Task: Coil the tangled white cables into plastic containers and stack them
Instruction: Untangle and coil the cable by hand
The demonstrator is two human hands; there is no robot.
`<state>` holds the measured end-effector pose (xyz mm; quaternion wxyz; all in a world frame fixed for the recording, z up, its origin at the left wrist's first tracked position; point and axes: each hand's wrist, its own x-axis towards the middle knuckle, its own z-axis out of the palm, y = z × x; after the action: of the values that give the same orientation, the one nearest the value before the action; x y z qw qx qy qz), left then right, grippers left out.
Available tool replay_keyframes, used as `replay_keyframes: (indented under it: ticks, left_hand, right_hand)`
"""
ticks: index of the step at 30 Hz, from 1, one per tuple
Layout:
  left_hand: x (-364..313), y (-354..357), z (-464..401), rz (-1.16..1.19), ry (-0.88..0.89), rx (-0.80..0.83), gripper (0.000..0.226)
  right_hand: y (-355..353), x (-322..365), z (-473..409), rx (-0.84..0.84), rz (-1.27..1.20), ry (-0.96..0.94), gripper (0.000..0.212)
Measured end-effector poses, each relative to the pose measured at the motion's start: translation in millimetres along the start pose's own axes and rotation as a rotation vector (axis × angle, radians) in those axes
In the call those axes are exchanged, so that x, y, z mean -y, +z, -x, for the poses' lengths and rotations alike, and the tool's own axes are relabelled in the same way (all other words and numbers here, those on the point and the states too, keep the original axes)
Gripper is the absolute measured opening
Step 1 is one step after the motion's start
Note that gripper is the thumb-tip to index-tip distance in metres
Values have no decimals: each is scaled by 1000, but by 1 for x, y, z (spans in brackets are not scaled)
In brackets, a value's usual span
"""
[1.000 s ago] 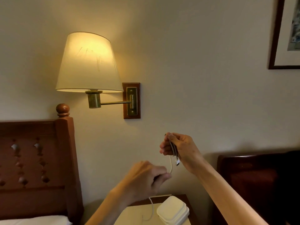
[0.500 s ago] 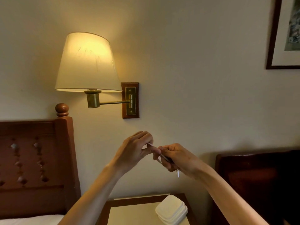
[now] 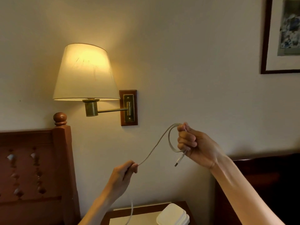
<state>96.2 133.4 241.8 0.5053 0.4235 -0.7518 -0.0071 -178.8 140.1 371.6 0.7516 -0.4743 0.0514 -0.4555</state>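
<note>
My right hand (image 3: 193, 145) grips a small loop of white cable (image 3: 155, 148) raised in front of the wall, and the USB plug (image 3: 178, 160) dangles just under its fingers. From that loop the cable slopes down and left to my left hand (image 3: 125, 173), which pinches it. Below my left hand the cable hangs down toward the nightstand (image 3: 146, 213). A stack of white plastic containers (image 3: 172, 215) with lids sits on the nightstand at the bottom edge of the view.
A lit wall lamp (image 3: 86, 73) on a brass arm hangs above and left of my hands. A wooden headboard (image 3: 32, 168) stands at the left, a dark one (image 3: 263, 184) at the right. A framed picture (image 3: 282, 34) hangs top right.
My hands have drawn apart: the left one moved down and left along the cable, the right one rose to the right with a loop in it. The camera view shifted downward a little.
</note>
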Motion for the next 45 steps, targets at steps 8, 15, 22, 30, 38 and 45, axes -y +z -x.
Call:
replay_keyframes:
  ticks: [8, 15, 22, 30, 38, 45]
  left_hand:
    - [-96, -16, -42, -458, 501, 249, 33]
    - [-115, -47, -80, -511, 615, 13, 28]
    - [-103, -42, -89, -359, 467, -101, 44]
    - [-66, -21, -74, 61, 110, -29, 29]
    - [-66, 1, -30, -250, -30, 360, 43]
    - [-153, -9, -35, -476, 333, 409, 38]
  right_hand:
    - [13, -35, -18, -203, 827, -278, 31]
    - [23, -43, -13, -122, 1076, -222, 36]
    - [26, -31, -5, 32, 627, 16, 40]
    - [30, 8, -4, 122, 55, 36, 29]
    - [18, 34, -9, -191, 255, -240, 32]
    - [8, -20, -13, -223, 983, -280, 33]
